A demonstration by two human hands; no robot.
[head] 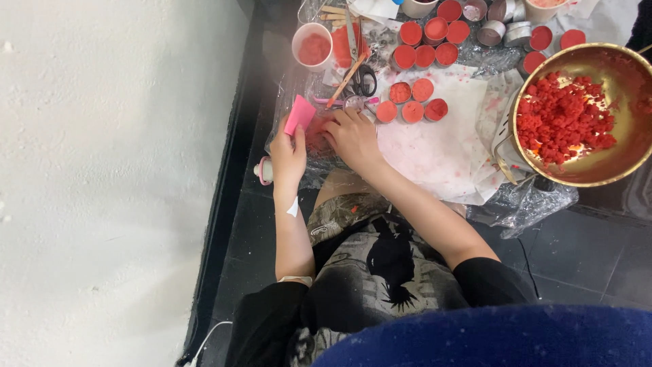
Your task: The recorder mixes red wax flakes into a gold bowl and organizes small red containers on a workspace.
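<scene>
I'm seeing the left hand point(288, 155) pinching a pink card point(299, 114) — right hand point(352, 136) curling over something, grip hidden, beside small red-filled tins point(411, 102).

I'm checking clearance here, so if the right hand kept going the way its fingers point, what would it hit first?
Probably the pink-handled tool lying just past the right hand, then the scissors; depth is hard to judge from above.

The white paper point(441, 153) right of the right hand point(352, 136) lies bare, leaving open room there. Ahead, four small red-filled tins point(411, 102) and scissors point(360, 76) crowd the way. A brass bowl point(614, 170) of red crumbs blocks the far right. The wall point(109, 183) closes the left side, near the left hand point(288, 158).
</scene>
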